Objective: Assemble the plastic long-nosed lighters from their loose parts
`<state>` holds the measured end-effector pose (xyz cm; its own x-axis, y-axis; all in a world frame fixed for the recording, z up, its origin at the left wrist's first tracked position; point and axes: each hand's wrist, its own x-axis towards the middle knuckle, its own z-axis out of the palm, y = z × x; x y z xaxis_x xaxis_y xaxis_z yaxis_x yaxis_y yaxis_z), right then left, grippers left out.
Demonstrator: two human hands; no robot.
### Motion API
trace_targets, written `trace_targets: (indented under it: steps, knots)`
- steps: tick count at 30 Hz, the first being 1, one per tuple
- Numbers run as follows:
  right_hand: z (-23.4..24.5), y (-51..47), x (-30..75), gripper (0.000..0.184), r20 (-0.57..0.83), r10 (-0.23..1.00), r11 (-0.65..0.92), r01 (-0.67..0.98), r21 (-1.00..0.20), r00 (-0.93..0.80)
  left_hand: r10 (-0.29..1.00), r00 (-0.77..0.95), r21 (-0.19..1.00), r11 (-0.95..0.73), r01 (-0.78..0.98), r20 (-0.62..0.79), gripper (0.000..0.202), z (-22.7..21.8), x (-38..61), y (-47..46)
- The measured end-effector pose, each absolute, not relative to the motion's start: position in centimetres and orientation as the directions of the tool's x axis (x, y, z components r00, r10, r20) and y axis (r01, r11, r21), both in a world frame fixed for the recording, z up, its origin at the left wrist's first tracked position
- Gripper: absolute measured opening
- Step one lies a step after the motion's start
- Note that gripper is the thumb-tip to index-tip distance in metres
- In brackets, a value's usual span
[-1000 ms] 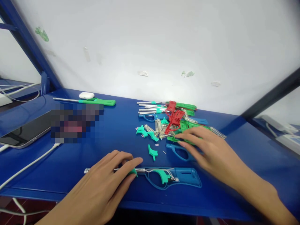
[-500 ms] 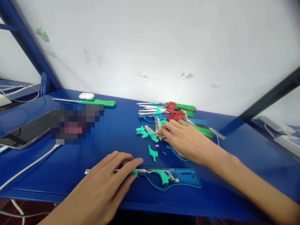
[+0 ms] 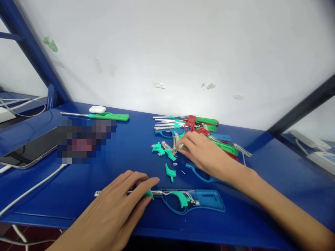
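My left hand (image 3: 125, 200) curls over the metal tube of an opened blue stick lighter (image 3: 211, 200) lying near the front edge. A turquoise piece shows between its thumb and fingers. White wires and a turquoise trigger (image 3: 183, 199) sit in the lighter's blue half-shell. My right hand (image 3: 200, 148) is pinched at the right of a small pile of clear and metal cylinders (image 3: 175, 142); a small pale part shows at its fingertips, too hidden to name. Loose turquoise triggers (image 3: 171, 172) lie left of it, and a blue half-shell (image 3: 200, 173) lies beneath its wrist.
Metal tubes (image 3: 167, 122), green shells (image 3: 205, 121) and red shells (image 3: 192, 122) are heaped at the back. A green stick lighter (image 3: 117, 116), a white earphone case (image 3: 97, 109) and a phone (image 3: 31, 146) with a white cable lie left. Behind stands a white wall (image 3: 167, 52).
My right hand has drawn back slightly from the cylinders, with a small pale part now showing at its fingertips. My left hand stays on the blue lighter.
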<state>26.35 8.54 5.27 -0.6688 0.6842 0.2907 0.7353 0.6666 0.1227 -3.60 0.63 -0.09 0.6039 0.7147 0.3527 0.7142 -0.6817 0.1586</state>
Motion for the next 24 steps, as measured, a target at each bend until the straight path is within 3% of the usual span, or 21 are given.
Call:
trace_targets:
  steps: [4, 8, 12, 24]
  knots:
    - [7.0, 7.6, 26.8, 0.023, 0.373, 0.753, 0.619, 0.776, -0.120, -0.542, 0.712, 0.603, 0.158, -0.684, 0.713, 0.360, 0.051, -0.1, -3.6, 0.6]
    - [7.4, 6.7, 26.1, 0.017, 0.179, 0.857, 0.514, 0.774, -0.370, -0.483, 0.707, 0.603, 0.151, -0.686, 0.712, 0.369, 0.051, -0.1, -3.7, 0.5]
    - [6.1, 6.8, 25.2, 0.010, 0.094, 0.864, 0.494, 0.792, -0.359, -0.495, 0.714, 0.603, 0.145, -0.679, 0.720, 0.355, 0.053, -0.3, -3.9, 0.4]
    - [4.6, 8.0, 25.3, 0.017, 0.100, 0.845, 0.523, 0.773, -0.360, -0.525, 0.725, 0.597, 0.193, -0.677, 0.710, 0.345, 0.054, -0.1, -3.6, 0.5]
